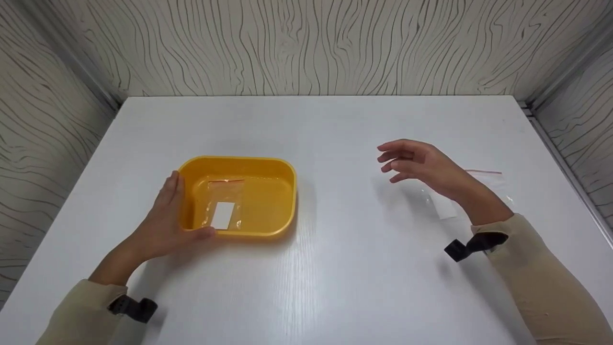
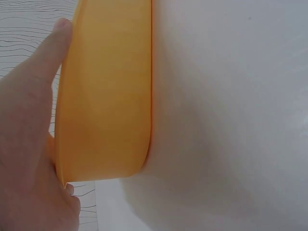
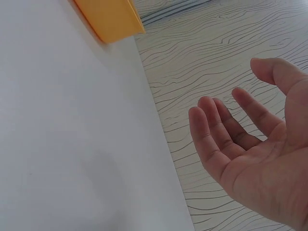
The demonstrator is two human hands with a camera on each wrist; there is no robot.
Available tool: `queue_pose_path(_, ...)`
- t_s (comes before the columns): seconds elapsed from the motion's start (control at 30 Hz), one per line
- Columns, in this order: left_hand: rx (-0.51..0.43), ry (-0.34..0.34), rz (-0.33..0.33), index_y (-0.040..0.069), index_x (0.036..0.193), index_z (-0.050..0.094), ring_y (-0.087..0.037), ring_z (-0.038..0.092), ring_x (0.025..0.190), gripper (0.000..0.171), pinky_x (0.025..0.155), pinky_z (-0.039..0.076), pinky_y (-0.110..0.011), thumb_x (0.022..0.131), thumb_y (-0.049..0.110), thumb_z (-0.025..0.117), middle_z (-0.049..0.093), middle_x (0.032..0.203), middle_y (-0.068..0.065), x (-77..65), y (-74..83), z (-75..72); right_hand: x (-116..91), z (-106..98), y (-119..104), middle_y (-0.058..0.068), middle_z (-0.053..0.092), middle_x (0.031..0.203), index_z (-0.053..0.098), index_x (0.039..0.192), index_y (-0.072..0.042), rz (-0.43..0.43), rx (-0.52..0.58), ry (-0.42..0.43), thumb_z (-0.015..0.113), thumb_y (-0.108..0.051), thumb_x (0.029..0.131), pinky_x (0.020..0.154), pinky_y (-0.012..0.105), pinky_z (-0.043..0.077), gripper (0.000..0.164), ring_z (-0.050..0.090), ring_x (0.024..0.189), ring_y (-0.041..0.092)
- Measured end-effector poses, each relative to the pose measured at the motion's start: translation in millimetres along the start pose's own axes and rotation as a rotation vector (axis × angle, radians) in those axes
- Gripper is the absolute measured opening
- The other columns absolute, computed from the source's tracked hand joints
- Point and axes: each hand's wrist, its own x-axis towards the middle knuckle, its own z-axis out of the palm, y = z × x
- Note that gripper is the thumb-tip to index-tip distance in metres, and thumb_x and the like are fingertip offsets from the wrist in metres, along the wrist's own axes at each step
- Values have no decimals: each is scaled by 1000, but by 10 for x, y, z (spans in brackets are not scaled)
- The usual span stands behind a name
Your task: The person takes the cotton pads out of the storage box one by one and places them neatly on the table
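Note:
A yellow plastic tub (image 1: 258,206) stands on the white table, left of the middle. Inside it lies a clear zip bag (image 1: 226,191) with a red seal line and a white rectangular piece. My left hand (image 1: 165,220) grips the tub's near left corner, thumb along the front rim and fingers against the left side. In the left wrist view the thumb (image 2: 48,53) meets the rim. Held above the table at the right, my right hand (image 1: 421,165) is empty, its fingers loosely bent. Beneath the right forearm lies another clear zip bag (image 1: 488,178), partly hidden.
The white table (image 1: 325,287) extends around the tub and both arms. A wood-grain patterned panel (image 1: 316,48) rises behind its far edge, with similar panels at the left and right. Each wrist carries a black camera mount (image 1: 134,308).

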Motion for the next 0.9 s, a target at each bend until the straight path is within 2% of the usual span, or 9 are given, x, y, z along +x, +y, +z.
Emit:
queue_pose_path(0.23, 8, 5, 17, -5, 158, -11, -47, -1, 153, 135, 115, 21, -71, 80, 60, 78, -10, 167, -26, 10, -9, 2, 38, 41, -10, 23, 56, 134, 55, 142, -5, -5, 4, -11, 62, -12, 102, 93, 38, 57, 41, 64, 114, 25)
queue_pose_path(0.4, 16, 13, 42, -7, 158, -10, -49, -1, 152, 134, 114, 22, -71, 81, 57, 78, -10, 166, -27, 4, -16, 8, 59, 74, -32, 18, 59, 132, 55, 142, -5, -11, -11, -19, 61, -12, 102, 93, 38, 57, 41, 63, 115, 26)
queue_pose_path(0.53, 17, 15, 39, -7, 158, -10, -49, 0, 152, 134, 114, 22, -71, 80, 58, 78, -11, 167, -26, 1, -15, 11, 74, 94, -35, 17, 59, 131, 55, 142, -5, -14, -11, -22, 62, -13, 102, 93, 38, 57, 41, 63, 115, 26)
queue_pose_path(0.9, 9, 11, 27, -6, 158, -10, -48, 0, 153, 134, 114, 22, -71, 80, 59, 78, -10, 167, -26, -1, -21, 19, 124, 172, -48, 24, 56, 134, 56, 142, -6, -26, 34, -25, 61, -11, 102, 94, 41, 57, 40, 63, 116, 29)
